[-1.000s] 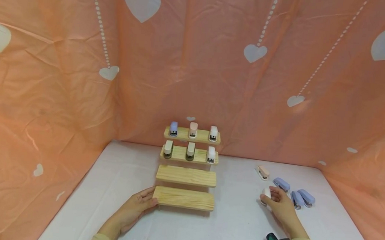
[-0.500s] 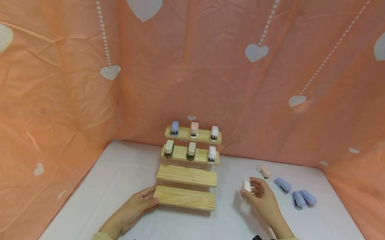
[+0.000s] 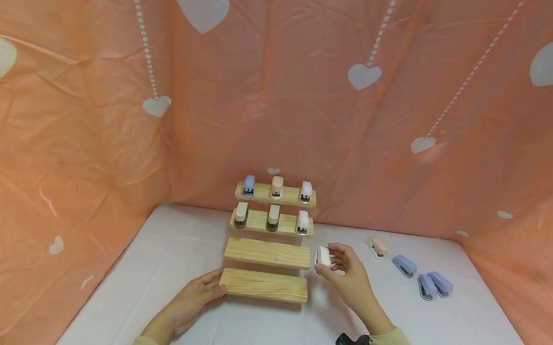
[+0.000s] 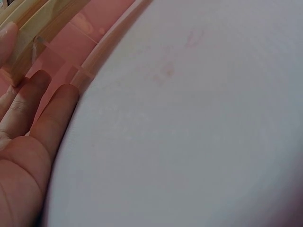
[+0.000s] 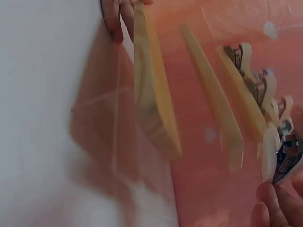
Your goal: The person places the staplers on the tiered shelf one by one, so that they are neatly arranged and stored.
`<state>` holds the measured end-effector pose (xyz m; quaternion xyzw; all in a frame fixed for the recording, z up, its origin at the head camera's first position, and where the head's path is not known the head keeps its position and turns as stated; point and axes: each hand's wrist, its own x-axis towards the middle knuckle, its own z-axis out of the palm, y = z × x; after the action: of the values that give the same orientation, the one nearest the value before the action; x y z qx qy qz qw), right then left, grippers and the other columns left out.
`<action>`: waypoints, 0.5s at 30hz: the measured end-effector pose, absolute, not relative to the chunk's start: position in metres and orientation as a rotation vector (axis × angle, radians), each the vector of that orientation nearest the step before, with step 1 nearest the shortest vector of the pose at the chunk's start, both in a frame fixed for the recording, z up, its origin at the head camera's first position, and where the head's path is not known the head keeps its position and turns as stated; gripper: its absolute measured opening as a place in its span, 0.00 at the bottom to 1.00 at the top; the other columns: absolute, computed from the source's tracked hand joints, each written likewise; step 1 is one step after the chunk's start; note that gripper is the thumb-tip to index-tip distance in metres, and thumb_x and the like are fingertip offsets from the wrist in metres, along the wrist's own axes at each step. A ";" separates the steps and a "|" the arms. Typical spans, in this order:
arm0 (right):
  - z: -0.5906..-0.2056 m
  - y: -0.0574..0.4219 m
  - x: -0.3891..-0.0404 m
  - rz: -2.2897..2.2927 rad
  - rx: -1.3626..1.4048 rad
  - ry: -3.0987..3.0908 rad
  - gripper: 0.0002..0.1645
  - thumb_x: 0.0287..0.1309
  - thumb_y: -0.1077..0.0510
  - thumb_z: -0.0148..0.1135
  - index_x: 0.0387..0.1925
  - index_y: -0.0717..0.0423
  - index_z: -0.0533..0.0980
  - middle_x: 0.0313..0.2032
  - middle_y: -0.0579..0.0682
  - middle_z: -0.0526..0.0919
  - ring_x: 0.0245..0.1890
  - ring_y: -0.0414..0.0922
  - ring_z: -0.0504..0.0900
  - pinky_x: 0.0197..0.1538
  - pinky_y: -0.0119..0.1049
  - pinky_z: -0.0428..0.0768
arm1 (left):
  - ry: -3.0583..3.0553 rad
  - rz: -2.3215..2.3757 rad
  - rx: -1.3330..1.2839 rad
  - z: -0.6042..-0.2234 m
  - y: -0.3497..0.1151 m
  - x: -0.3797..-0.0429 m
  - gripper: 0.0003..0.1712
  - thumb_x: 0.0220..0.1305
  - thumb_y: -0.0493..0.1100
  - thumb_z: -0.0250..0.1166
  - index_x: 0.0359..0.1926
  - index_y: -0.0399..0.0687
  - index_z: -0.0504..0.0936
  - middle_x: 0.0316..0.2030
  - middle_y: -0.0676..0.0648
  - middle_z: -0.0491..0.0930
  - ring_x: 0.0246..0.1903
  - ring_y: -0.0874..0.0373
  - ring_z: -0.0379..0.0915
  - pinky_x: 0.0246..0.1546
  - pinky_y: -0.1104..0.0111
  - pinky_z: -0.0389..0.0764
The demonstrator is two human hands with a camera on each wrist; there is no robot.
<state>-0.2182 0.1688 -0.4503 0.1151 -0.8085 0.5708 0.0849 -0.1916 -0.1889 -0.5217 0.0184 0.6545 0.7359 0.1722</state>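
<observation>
A wooden four-tier display rack (image 3: 265, 285) stands mid-table on clear supports. My left hand (image 3: 197, 298) holds its lowest board at the left end; in the left wrist view the thumb (image 4: 6, 43) lies on the wood and other fingers reach below it. My right hand (image 3: 350, 278) pinches a small white stapler (image 3: 323, 256) beside the right end of the third board (image 3: 267, 253). That stapler (image 5: 270, 156) shows side-on in the right wrist view. On the top board are a purple stapler (image 3: 249, 185), a pink stapler (image 3: 277, 187) and a white stapler (image 3: 306, 192).
The second board carries two cream staplers, one at its left end (image 3: 241, 214), and a white stapler (image 3: 303, 222). A pink stapler (image 3: 377, 247) and several purple staplers (image 3: 404, 265) lie on the white table (image 3: 463, 339) at right. An orange curtain (image 3: 282, 97) hangs behind.
My right hand has carried the white stapler leftward from beside the purple staplers to the rack's right side. My left hand has stayed at the lowest board.
</observation>
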 end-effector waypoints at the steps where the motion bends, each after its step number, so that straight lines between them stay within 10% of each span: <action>1: -0.449 0.166 -0.219 1.709 0.358 -2.400 0.35 0.48 0.56 0.76 0.56 0.59 0.71 0.46 0.54 0.79 0.44 0.46 0.78 0.44 0.36 0.80 | 1.863 2.087 0.051 -0.522 -0.189 -0.192 0.46 0.65 0.49 0.64 0.73 0.34 0.51 0.69 0.31 0.57 0.66 0.44 0.59 0.62 0.62 0.70; 15: -0.440 0.120 -0.218 1.750 0.479 -2.406 0.29 0.49 0.55 0.76 0.53 0.52 0.75 0.44 0.48 0.80 0.42 0.45 0.78 0.47 0.41 0.80 | 1.859 2.096 0.030 -0.522 -0.188 -0.191 0.45 0.65 0.48 0.65 0.73 0.35 0.52 0.68 0.32 0.59 0.66 0.45 0.61 0.61 0.64 0.71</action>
<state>-0.2184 0.1198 -0.4401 0.1587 -0.7968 0.5795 0.0639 -0.1914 -0.1876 -0.5217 0.0107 0.6541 0.7373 0.1689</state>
